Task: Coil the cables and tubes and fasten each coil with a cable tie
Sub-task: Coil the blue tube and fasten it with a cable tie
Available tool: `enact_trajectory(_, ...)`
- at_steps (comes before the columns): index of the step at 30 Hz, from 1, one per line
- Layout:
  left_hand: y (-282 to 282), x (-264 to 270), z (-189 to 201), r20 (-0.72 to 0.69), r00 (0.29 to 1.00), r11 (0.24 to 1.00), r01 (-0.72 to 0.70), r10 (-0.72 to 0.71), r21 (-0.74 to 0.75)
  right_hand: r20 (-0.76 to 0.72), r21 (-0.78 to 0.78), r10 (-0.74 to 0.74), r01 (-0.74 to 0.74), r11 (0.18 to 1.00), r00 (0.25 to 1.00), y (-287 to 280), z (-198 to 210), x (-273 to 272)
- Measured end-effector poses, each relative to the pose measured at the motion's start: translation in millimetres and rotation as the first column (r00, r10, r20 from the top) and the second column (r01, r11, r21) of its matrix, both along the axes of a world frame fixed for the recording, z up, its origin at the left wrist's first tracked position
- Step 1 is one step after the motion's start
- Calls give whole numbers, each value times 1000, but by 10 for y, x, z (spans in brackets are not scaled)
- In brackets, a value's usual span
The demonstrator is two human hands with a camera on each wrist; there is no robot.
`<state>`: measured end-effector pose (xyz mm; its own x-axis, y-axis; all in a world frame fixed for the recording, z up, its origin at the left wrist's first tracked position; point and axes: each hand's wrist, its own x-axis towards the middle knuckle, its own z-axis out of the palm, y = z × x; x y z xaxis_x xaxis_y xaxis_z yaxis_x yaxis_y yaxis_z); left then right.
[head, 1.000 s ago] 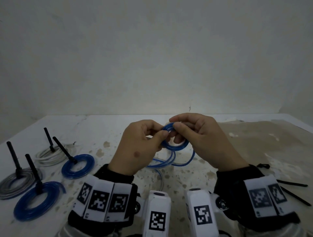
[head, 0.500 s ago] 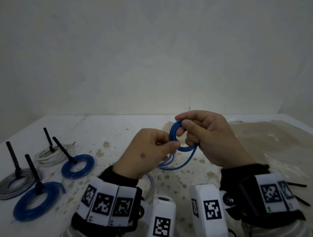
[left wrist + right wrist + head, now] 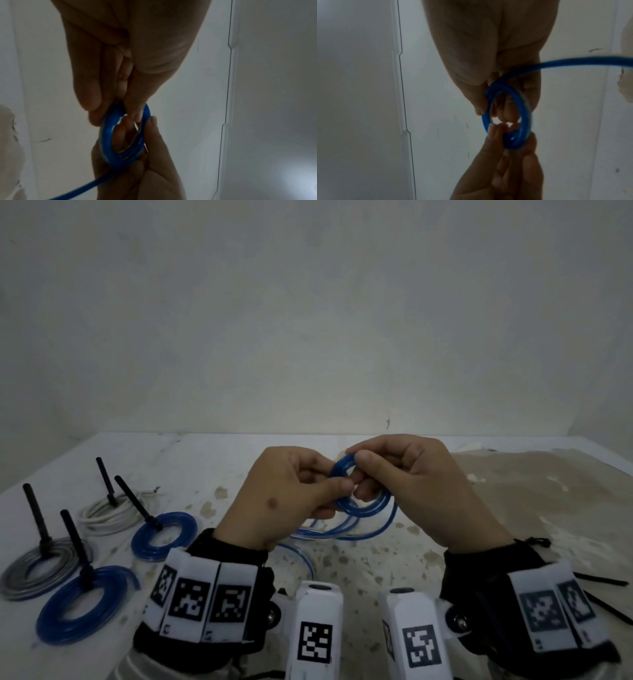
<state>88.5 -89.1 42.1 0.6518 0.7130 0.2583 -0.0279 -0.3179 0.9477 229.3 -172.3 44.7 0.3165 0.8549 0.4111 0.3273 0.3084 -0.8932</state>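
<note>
Blue tube [image 3: 363, 498] coil held above table [image 3: 212, 460], L hand [image 3: 284, 501] and R hand [image 3: 421, 491] both pinching rim. Light, springy, slick; grip across all turns, opp. sides, tail slack.

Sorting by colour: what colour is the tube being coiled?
Blue; the tube shows best in the right wrist view.
</note>
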Motion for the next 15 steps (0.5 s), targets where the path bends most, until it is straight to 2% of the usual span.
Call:
enact_trajectory(3,37,19,-2,139,986,990,-79,95,-121,-73,-11,7,-7,1000,997,26,-33,32)
enact_trajectory(7,26,82,-23,280,946,945,-69,164,-321,-191,54,34,-24,998,981,57,-48,19)
enact_trajectory(12,-22,144,-68,275,960,895,73,57,-440,-308,159,30,20,987,951,58,-29,10)
enact_trajectory(15,-19,137,-92,245,970,886,117,-4,-449,-301,149,32,14,989,953,20,4,21)
